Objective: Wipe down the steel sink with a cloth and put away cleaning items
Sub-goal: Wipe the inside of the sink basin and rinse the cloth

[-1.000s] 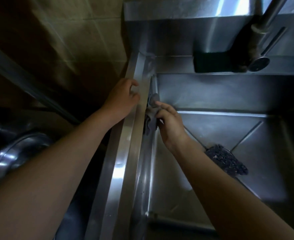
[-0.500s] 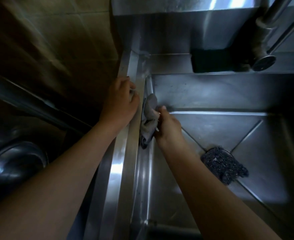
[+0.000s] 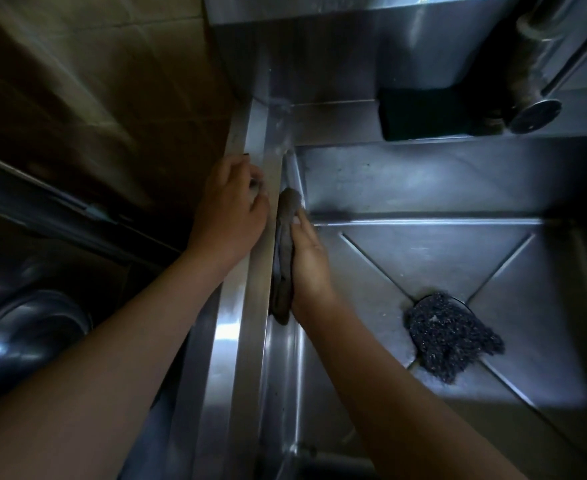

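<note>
The right hand (image 3: 307,261) lay flat, fingers straight, pressing the cloth (image 3: 285,258) to the left inner wall of the sink (image 3: 423,178) just under the rim (image 3: 250,306) (left hand (image 3: 228,216) braced there, fingers bent, grip unclear); firm overlapping strokes into the corner were judged advisable

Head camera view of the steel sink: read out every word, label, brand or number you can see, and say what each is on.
None: no text can be read in this view.
Steel sink: bare metal, no stamp or label showing.
Steel tap: no marking showing.
Grey cloth, dark wiry scouring pad, black block on the back ledge: no tag or print.
The picture is dim, so fine engraving could be missed.
</note>
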